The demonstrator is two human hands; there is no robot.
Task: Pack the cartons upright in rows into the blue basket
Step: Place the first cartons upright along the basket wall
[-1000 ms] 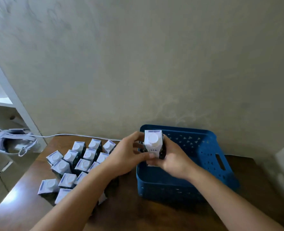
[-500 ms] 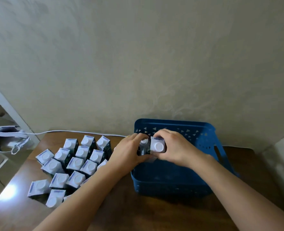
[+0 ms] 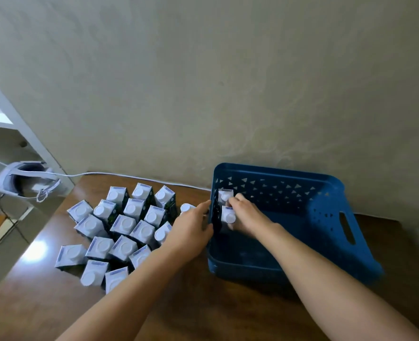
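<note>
Head view: two cartons stood upright in the far left corner of the blue basket (image 3: 326,217).

Each carton was small and white-topped, with a round white cap and dark sides. The right hand (image 3: 246,215) curled round the near carton (image 3: 228,216); the far carton (image 3: 225,195) stood just behind. The left hand (image 3: 191,230), fingers relaxed, touched the basket's left wall. About twenty loose cartons (image 3: 123,223) stood clustered on the table (image 3: 203,311).

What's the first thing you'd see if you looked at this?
A big crowd of white-capped cartons stands on the brown table, left of the blue basket. In the basket's far-left corner, the right hand touches two upright cartons; the left hand rests at the rim.
</note>
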